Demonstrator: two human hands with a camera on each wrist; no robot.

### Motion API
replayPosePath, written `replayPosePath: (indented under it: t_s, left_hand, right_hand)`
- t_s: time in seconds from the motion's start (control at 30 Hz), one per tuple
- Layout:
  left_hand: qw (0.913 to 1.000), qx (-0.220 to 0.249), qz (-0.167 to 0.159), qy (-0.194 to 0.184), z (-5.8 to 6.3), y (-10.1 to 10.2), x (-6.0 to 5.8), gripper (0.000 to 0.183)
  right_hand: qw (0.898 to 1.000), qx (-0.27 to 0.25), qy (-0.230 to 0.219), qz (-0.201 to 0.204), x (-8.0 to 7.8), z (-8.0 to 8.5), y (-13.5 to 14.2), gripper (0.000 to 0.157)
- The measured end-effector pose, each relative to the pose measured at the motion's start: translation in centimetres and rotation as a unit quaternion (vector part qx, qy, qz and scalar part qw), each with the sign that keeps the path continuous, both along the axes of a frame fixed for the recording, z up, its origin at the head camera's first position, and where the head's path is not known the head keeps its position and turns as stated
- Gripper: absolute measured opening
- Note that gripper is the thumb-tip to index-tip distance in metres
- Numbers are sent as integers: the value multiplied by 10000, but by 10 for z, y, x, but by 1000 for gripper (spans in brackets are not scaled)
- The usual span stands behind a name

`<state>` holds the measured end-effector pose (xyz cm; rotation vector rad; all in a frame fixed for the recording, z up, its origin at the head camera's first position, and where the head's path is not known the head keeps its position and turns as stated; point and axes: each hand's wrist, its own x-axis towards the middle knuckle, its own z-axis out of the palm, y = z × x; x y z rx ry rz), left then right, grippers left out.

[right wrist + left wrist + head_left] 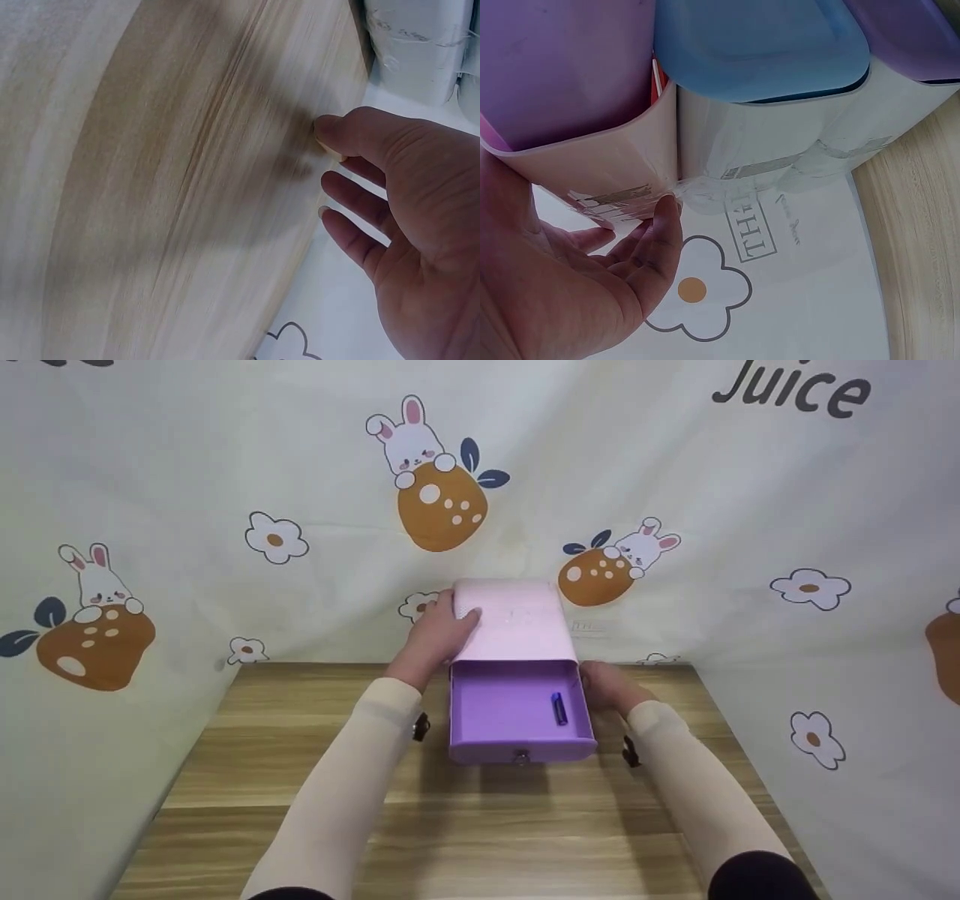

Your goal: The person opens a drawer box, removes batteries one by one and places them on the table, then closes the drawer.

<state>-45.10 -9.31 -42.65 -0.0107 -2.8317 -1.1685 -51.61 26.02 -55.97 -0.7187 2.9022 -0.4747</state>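
A pink drawer box tops a stack of drawer units, its purple drawer pulled out toward me. Inside, near the right wall, lies a small dark cylinder with a blue end, like a battery. My left hand grips the box's left side, thumb on its top; the left wrist view shows the bent fingers against the taped casing. To the right of the drawer is my right hand, partly hidden by it. Its loosely bent fingers hold nothing in the right wrist view.
Below the pink box are white units with a blue drawer and another purple drawer. Something red and white shows inside the pink casing. The stack stands on a wooden table, before a printed cloth backdrop.
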Motion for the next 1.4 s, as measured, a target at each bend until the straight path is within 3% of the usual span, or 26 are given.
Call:
replayPosePath:
  t_s: [0.23, 0.67, 0.87, 1.03, 1.27, 1.4]
  left_hand:
    - [10000, -14, -11, -6, 0, 0, 0, 85]
    - [10000, 67, -73, 6, -1, -1, 0, 84]
    - [9999, 57, -105, 34, -1, -1, -1, 85]
    - [9999, 35, -116, 59, -1, -2, -2, 85]
    - [10000, 22, -85, 37, -3, -2, -3, 85]
    - [9999, 29, -92, 41, -3, -2, -3, 85]
  right_hand:
    - [9993, -316, -197, -18, 1, -3, 1, 16]
    - [9956, -483, 226, 767, 5, -3, -3, 21]
    - [9981, -476, 39, 382, 8, 0, -1, 26]
    - [9992, -384, 120, 89, 13, 12, 1, 26]
    - [9981, -475, 311, 228, 24, 37, 4, 40]
    - [9973, -550, 456, 142, 35, 60, 6, 42]
